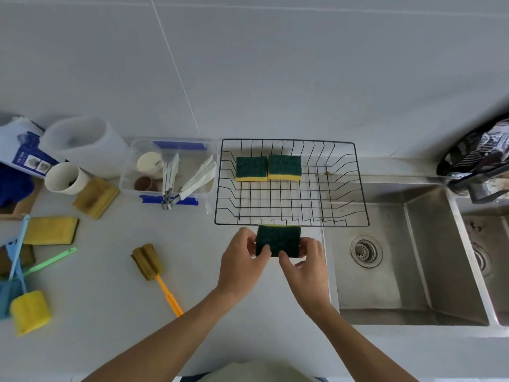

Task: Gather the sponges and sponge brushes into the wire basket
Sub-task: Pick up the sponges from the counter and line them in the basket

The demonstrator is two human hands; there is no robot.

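A green-topped sponge (pixel 277 240) with a thin yellow layer showing along its far edge is held between both hands just in front of the near rim of the wire basket (pixel 358 186), above the countertop (pixel 110 312). It is clamped from the two sides: the left hand (pixel 239 261) is closed on its left edge, with the thumb laid over the near left corner, and the right hand (pixel 305 267) is closed on its right edge, thumb on the near side and fingertips curled round the right end. Most of the green face is left uncovered between the hands.

Inside the basket, two more green-and-yellow sponges (pixel 268 168) are set side by side, touching, against the far wall toward the left. The near half and the whole right part of the basket floor are unoccupied. The basket's right portion overhangs the steel sink (pixel 413 271), whose left edge runs just right of the right hand.

To the left of the basket, just beside it, a clear plastic tub (pixel 129 172) is seen. Well to the left of the hands, an orange-handled sponge brush (pixel 154 271) lies alone on the counter, with bare surface between it and the left hand. Farther left, a flat yellow sponge (pixel 51 230), a worn folded sponge (pixel 95 198), a yellow-headed brush (pixel 29 311) and a green handle (pixel 52 260) are scattered near the counter's edge.
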